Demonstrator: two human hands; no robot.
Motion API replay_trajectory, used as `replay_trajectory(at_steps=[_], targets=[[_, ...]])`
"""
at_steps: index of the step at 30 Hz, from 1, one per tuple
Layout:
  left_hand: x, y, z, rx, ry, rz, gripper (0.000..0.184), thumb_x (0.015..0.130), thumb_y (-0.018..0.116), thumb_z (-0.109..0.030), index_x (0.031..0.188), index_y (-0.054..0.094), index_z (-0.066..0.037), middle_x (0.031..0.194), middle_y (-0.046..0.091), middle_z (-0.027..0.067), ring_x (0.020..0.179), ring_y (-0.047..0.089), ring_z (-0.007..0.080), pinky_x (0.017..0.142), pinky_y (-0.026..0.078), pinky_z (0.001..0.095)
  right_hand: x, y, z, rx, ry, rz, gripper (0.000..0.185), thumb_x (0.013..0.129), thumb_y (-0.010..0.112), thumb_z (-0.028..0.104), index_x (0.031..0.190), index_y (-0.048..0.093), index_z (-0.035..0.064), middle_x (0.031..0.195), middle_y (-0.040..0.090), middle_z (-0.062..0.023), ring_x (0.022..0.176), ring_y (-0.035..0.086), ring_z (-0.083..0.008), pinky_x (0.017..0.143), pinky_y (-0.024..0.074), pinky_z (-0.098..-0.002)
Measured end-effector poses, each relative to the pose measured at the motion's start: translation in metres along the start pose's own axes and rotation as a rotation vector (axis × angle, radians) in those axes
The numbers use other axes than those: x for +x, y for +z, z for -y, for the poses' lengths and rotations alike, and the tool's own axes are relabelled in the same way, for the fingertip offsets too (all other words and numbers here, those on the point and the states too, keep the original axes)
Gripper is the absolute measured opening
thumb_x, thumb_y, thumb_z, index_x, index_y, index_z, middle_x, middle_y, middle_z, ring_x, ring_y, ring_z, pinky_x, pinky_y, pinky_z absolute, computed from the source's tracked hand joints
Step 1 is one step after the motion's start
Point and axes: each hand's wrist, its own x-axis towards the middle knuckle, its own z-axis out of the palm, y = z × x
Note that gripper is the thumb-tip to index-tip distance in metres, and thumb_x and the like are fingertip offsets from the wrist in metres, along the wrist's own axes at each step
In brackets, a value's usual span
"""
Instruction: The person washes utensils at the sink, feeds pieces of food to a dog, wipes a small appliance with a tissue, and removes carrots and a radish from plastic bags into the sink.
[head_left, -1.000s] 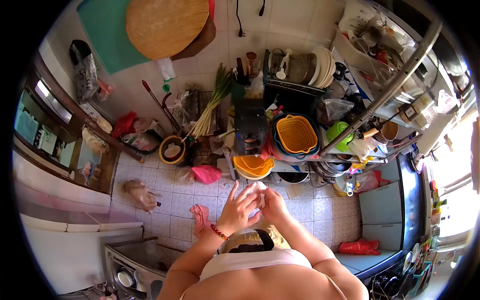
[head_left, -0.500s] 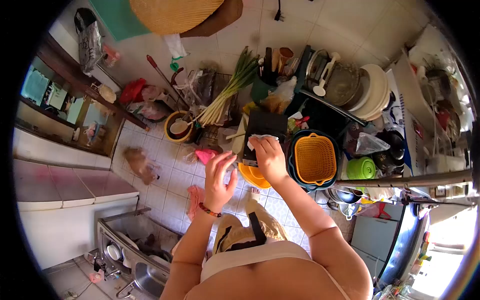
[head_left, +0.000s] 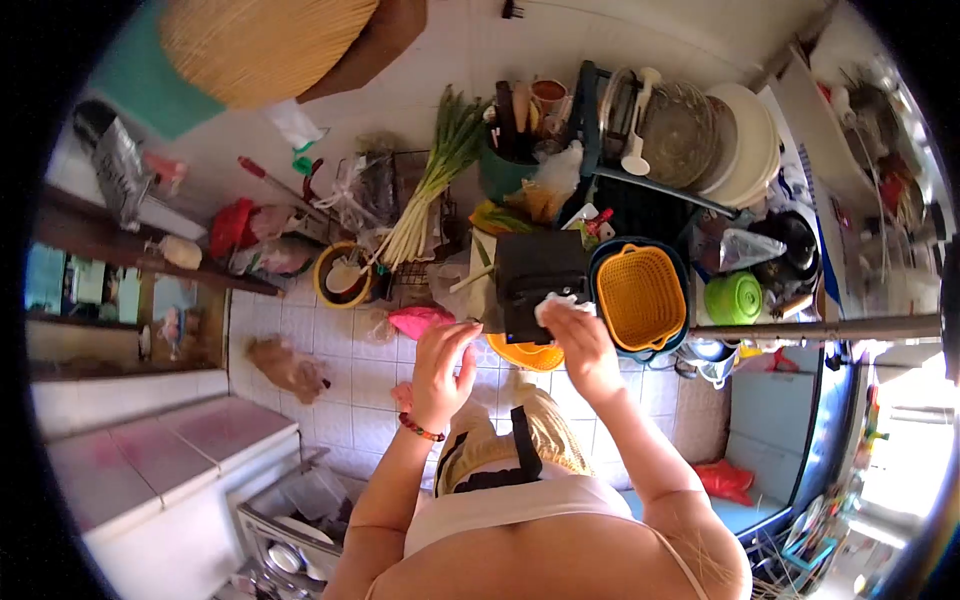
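Observation:
My right hand (head_left: 583, 350) pinches a crumpled white tissue (head_left: 556, 306) against the near right part of a black box-like object (head_left: 540, 262). What exactly the black object is, I cannot make out. My left hand (head_left: 443, 372), with a beaded bracelet (head_left: 421, 428) on its wrist, hovers left of the box, fingers stretched out and holding nothing. Just beneath the box shows the rim of a yellow basin (head_left: 526, 354). Right of it sits an orange-yellow plastic basket (head_left: 641, 298) inside a dark blue basin.
Spring onions (head_left: 430, 185) lie on a rack behind the box. A green holder (head_left: 503, 172) with knives and a dish rack (head_left: 590, 130) with lids and plates stand at the back. On the tiled floor at left lies a small brown animal (head_left: 288, 369). A sink is at lower left.
My right hand with the tissue has moved right and nearer to my body across the black box. My left hand stays open beside it. The camera view has shifted and turned slightly.

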Motion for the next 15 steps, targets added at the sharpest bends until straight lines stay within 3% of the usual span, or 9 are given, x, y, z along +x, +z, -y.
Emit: replay_trajectory(at_steps=[4,8,10,15], targets=[[0.008,-0.015,0.021,-0.027,0.067,0.122,0.027,0.075,0.055,0.002,0.101,0.057,-0.006,0.097,0.059,0.0068,0.089,0.056,0.0264,0.091,0.040,0.0432,0.009,0.023,0.031,0.007,0.258,-0.189,0.037,0.071,0.051,0.001,0.107,0.060,-0.0003,0.118,0.054,-0.0131,0.108,0.051,-0.0243,0.088,0.0435,-0.0355],[0.015,-0.023,0.036,-0.054,0.171,0.216,0.027,0.075,0.056,0.002,0.101,0.057,-0.006,0.095,0.059,0.0063,0.088,0.056,0.0250,0.090,0.041,0.0432,0.009,0.026,0.044,0.050,0.242,-0.188,0.034,0.070,0.052,-0.001,0.103,0.060,-0.0016,0.109,0.058,-0.0124,0.102,0.053,-0.0254,0.087,0.0436,-0.0351],[0.019,-0.027,0.039,-0.068,0.212,0.251,0.026,0.076,0.056,0.001,0.101,0.057,-0.006,0.095,0.059,0.0061,0.088,0.056,0.0246,0.090,0.041,0.0430,0.001,0.022,0.045,-0.157,0.394,-0.259,0.039,0.067,0.054,-0.003,0.106,0.058,-0.0023,0.111,0.056,-0.0130,0.103,0.052,-0.0266,0.087,0.0428,-0.0356],[0.058,-0.011,0.041,-0.196,0.261,0.309,0.028,0.080,0.058,-0.003,0.108,0.058,-0.006,0.107,0.056,0.0076,0.100,0.054,0.0238,0.087,0.044,0.0331,0.003,0.023,0.053,-0.165,0.465,-0.327,0.036,0.068,0.054,-0.004,0.104,0.059,-0.0031,0.110,0.058,-0.0121,0.102,0.053,-0.0268,0.089,0.0415,-0.0368]])
